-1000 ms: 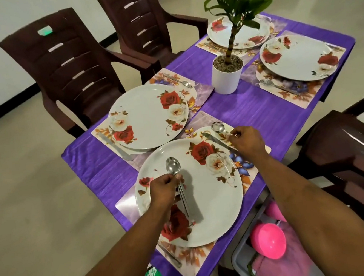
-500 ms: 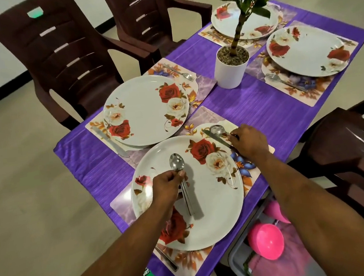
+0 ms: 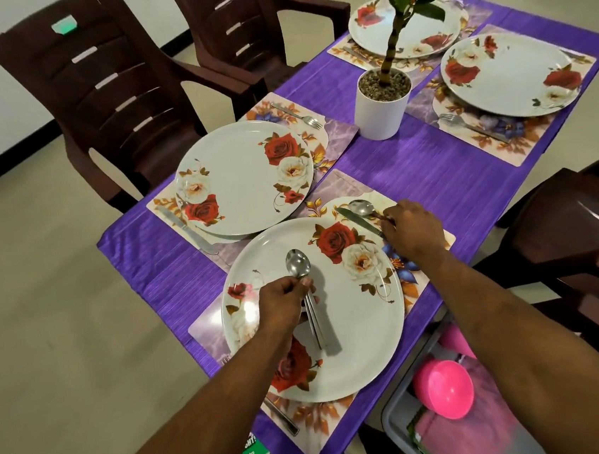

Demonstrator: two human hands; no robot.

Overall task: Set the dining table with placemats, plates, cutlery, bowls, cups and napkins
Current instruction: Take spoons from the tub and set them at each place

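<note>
A purple-clothed table [image 3: 415, 185] carries several floral placemats, each under a white rose-patterned plate. Over the nearest plate [image 3: 359, 316] my left hand [image 3: 283, 302] grips a bunch of spoons [image 3: 299, 264], bowls pointing away from me. My right hand [image 3: 415, 231] rests on the near placemat [image 3: 345, 188] to the plate's right and pinches the handle of a spoon [image 3: 360, 207] that lies there beside a knife [image 3: 356, 219]. A fork [image 3: 281, 415] lies on the plate's left side. The second plate [image 3: 241, 177] has a knife [image 3: 187, 229] and fork [image 3: 297, 114] beside it.
A potted plant in a white pot [image 3: 383, 107] stands mid-table. Two more plates [image 3: 507, 73] lie at the far end. Dark brown chairs [image 3: 102, 92] stand on the left, another chair [image 3: 579, 234] on the right. A grey bin [image 3: 395, 412] holding pink cups [image 3: 442, 389] sits below the table edge.
Both hands have stayed nearly still; the right hand keeps the spoon on the placemat beside the knife. The camera has shifted slightly.
</note>
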